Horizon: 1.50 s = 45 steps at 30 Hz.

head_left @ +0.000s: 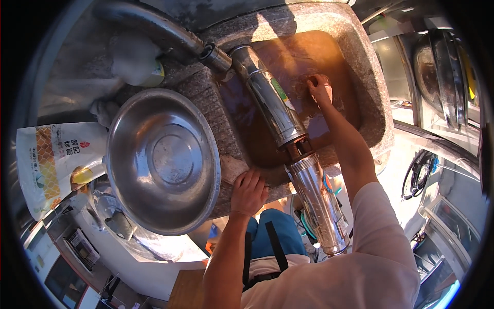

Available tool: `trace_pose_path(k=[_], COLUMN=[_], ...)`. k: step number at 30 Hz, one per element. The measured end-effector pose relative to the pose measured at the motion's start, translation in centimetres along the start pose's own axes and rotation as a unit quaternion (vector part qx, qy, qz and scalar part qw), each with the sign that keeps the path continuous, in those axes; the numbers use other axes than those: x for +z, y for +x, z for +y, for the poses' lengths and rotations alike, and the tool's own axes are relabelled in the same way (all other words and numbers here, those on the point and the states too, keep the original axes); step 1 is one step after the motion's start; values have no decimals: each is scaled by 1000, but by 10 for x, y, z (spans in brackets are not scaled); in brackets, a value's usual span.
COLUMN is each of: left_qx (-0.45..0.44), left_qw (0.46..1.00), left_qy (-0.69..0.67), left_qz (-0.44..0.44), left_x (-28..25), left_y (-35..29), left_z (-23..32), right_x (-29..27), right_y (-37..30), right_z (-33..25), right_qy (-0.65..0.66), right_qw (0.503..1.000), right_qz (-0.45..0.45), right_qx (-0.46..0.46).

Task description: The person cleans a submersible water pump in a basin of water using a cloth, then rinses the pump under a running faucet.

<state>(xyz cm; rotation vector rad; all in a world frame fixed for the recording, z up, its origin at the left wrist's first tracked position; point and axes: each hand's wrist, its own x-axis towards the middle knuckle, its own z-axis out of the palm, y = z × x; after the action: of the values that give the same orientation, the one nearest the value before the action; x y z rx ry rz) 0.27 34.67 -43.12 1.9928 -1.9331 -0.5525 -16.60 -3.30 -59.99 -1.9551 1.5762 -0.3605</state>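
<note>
A stone sink (380,82) holds murky brown water (329,49). My right hand (321,90) reaches into its right half, at the water's surface. The fingers there are curled, and whatever they may hold is hidden. Across the sink, slanting toward my body, lies a long shiny metal cylinder (270,103) that looks like a submersible pump. A green label marks its upper section, and an open gap joins it to a lower section (321,206) beside my right side. My left hand (250,193) rests on the sink's near edge, fingers laid out and grasping nothing.
Left of the sink sits a large steel basin (170,154). A printed white bag (67,165) lies beyond it. At upper left a thick metal pipe (154,26) ends near the cylinder's top. Coiled black cable (418,175) hangs at right, below round metal pans (437,77).
</note>
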Motion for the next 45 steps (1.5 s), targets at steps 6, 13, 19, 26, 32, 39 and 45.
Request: trace_pose_path(k=[6, 13, 19, 26, 32, 39, 45], left_qx=[15, 12, -1, 17, -34, 2, 34], left_qw=[1000, 1000, 1000, 998, 997, 993, 999], left_qy=[10, 14, 17, 51, -1, 1, 24], left_qz=[11, 10, -5, 13, -62, -116, -17], left_x=[3, 5, -1, -4, 10, 8, 2], left_y=[4, -2, -2, 0, -6, -6, -5], left_z=[0, -3, 0, 0, 4, -1, -1], right_x=[-9, -43, -47, -63, -45, 1, -131], right_y=[-12, -8, -13, -67, -209, -217, -110], right_z=[20, 40, -11, -149, -262, -269, -233], right_qy=[-8, -17, 163, -54, -32, -20, 206], right_qw=[998, 956, 961, 880, 800, 887, 919], right_qz=[-14, 137, -43, -32, -436, -389, -204], right_qx=[68, 259, 218, -470, -410, -249, -266])
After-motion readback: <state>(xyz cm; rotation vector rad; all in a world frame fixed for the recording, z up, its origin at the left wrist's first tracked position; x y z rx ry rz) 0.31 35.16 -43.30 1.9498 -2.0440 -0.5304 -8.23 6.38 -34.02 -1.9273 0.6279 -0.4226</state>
